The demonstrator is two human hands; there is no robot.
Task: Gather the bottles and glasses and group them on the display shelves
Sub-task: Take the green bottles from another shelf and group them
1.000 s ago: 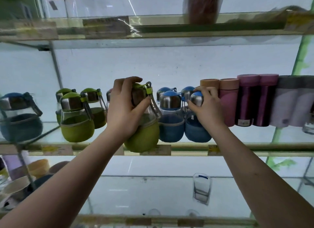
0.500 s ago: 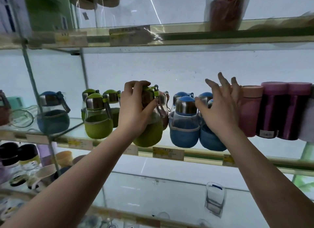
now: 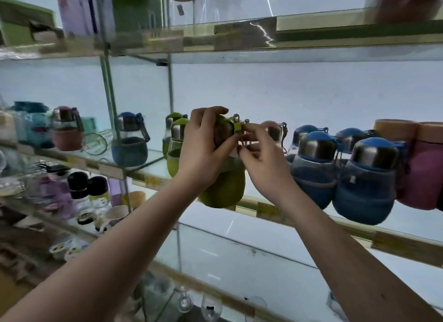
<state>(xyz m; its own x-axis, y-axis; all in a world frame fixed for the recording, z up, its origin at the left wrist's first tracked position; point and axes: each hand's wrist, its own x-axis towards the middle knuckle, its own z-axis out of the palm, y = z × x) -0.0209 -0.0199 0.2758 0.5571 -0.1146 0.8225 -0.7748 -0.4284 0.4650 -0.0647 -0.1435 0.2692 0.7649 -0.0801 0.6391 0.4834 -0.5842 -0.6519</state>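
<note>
My left hand (image 3: 202, 151) grips a green-sleeved bottle (image 3: 224, 190) by its neck, held at the front edge of the middle glass shelf (image 3: 271, 210). My right hand (image 3: 262, 163) pinches the strap or clip at that bottle's cap. Two more green bottles (image 3: 175, 149) stand just left, partly hidden by my left hand. Several blue-sleeved bottles (image 3: 364, 185) stand to the right. A brown-capped bottle (image 3: 273, 131) shows behind my right hand.
Pink tumblers (image 3: 424, 168) line the far right of the shelf. A lone blue bottle (image 3: 130, 142) and a red one (image 3: 67, 130) stand on the left section. Black-lidded jars (image 3: 88, 192) and cups fill the lower left shelf; stemmed glasses (image 3: 211, 307) sit below.
My right hand left the blue bottles and moved left onto the green bottle's cap strap. The view swung left, showing more of the left shelves. My left hand kept its grip.
</note>
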